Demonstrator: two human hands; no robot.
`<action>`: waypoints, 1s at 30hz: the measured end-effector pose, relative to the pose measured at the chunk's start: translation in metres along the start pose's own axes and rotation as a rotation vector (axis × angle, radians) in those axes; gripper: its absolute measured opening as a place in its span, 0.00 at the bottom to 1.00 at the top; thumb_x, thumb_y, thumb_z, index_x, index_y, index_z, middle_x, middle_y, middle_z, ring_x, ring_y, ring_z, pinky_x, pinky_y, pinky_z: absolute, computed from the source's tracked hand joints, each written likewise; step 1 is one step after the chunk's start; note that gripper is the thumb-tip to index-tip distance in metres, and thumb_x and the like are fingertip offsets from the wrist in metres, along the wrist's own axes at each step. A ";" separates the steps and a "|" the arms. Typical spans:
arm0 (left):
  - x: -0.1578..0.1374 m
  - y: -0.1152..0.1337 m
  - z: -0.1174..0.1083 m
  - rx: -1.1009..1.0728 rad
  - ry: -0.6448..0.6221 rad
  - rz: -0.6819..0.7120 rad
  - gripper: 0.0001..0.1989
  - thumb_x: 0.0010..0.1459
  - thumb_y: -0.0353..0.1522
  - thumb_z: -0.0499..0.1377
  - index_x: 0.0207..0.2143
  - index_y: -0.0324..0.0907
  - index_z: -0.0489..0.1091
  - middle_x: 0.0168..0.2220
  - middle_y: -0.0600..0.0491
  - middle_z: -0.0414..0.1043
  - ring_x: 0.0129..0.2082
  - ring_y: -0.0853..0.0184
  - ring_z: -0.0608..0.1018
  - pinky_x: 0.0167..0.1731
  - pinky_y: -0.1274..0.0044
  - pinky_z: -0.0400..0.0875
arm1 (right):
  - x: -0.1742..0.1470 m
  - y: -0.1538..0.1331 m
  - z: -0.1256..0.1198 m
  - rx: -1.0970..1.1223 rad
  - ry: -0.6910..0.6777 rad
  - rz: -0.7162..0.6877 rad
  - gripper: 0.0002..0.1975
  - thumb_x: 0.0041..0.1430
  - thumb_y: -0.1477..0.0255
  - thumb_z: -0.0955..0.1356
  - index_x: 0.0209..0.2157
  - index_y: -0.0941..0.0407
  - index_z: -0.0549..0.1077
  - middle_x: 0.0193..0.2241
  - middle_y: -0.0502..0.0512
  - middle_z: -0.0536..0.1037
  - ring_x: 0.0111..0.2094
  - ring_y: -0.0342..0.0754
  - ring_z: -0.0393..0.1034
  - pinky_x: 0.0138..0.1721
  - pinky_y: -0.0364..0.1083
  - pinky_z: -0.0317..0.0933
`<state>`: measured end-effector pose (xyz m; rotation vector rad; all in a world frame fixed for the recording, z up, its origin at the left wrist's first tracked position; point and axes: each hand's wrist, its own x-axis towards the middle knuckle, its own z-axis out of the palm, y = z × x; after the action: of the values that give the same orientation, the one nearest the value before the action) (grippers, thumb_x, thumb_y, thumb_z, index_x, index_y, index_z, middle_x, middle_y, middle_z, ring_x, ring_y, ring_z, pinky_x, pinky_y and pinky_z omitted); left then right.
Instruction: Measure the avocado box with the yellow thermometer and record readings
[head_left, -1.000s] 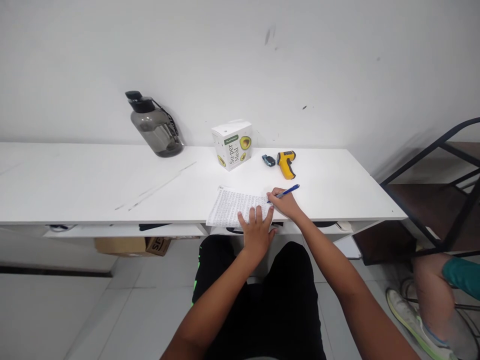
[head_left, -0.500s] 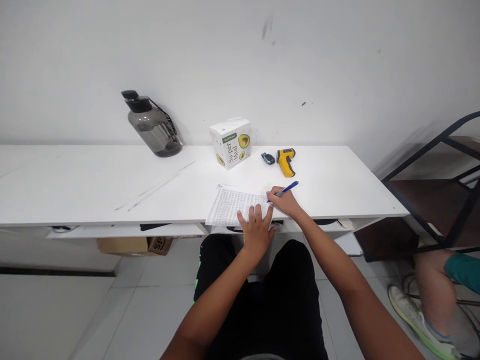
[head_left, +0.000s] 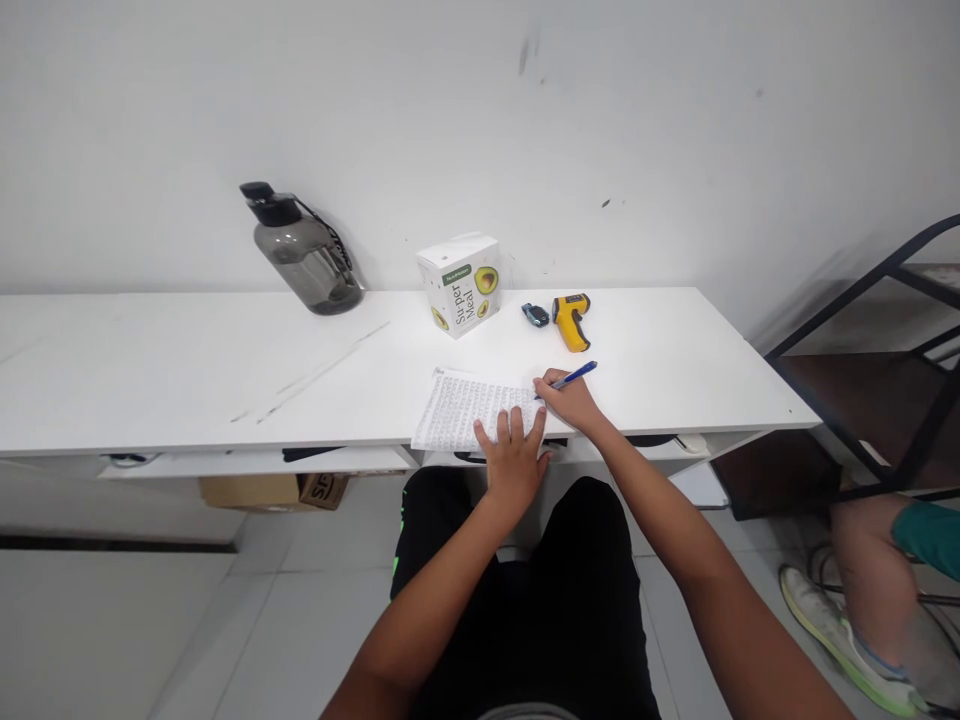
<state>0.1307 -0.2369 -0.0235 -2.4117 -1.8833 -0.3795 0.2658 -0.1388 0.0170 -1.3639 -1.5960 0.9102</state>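
A sheet of paper (head_left: 457, 412) covered in rows of handwriting lies at the front edge of the white desk (head_left: 652, 360). My left hand (head_left: 514, 460) rests on its lower right part, fingers spread flat, the palm over the desk edge. My right hand (head_left: 570, 400) grips a blue pen (head_left: 581, 372), whose tip is at the paper's right edge. Beyond the paper stands a white box (head_left: 465, 290) with avocado pictures. A yellow infrared thermometer (head_left: 572, 322) and a small dark wristwatch-like item (head_left: 535, 315) lie behind my right hand.
A grey water bottle (head_left: 307, 255) with a black lid stands at the back left by the wall. Below the desktop are a shelf (head_left: 255, 462) and a cardboard box (head_left: 255, 492). To the right are a black metal-framed rack (head_left: 862, 300) and another person's leg (head_left: 874, 580).
The camera view has shifted very slightly. Both hands, the pen and the paper stay almost in the same place.
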 end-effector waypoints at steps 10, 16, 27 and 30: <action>0.000 0.000 0.000 0.060 -0.011 0.001 0.36 0.66 0.44 0.60 0.73 0.55 0.55 0.70 0.40 0.62 0.69 0.42 0.65 0.65 0.36 0.53 | 0.000 0.000 0.000 0.007 -0.002 0.000 0.17 0.52 0.57 0.66 0.18 0.51 0.62 0.20 0.48 0.68 0.27 0.46 0.63 0.33 0.47 0.57; 0.001 0.000 0.001 0.051 -0.013 0.000 0.36 0.67 0.44 0.60 0.74 0.55 0.54 0.70 0.39 0.62 0.69 0.41 0.65 0.65 0.35 0.53 | 0.000 0.002 0.001 -0.012 0.047 -0.008 0.17 0.53 0.59 0.66 0.18 0.51 0.60 0.19 0.47 0.65 0.26 0.46 0.60 0.31 0.47 0.56; 0.000 0.000 0.004 0.048 -0.010 -0.001 0.37 0.66 0.45 0.60 0.74 0.55 0.53 0.71 0.40 0.61 0.69 0.42 0.64 0.65 0.36 0.52 | 0.001 0.003 -0.001 0.005 0.066 -0.018 0.19 0.55 0.56 0.66 0.18 0.51 0.60 0.19 0.47 0.64 0.27 0.47 0.62 0.33 0.47 0.60; 0.000 -0.001 0.007 0.060 0.025 0.003 0.37 0.65 0.45 0.61 0.73 0.55 0.54 0.70 0.40 0.62 0.69 0.42 0.64 0.65 0.36 0.53 | 0.000 0.001 -0.001 0.015 0.113 -0.036 0.20 0.59 0.51 0.66 0.23 0.51 0.67 0.24 0.49 0.72 0.32 0.49 0.68 0.38 0.48 0.64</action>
<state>0.1308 -0.2358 -0.0302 -2.3598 -1.8533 -0.3467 0.2673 -0.1382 0.0171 -1.3486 -1.5200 0.8076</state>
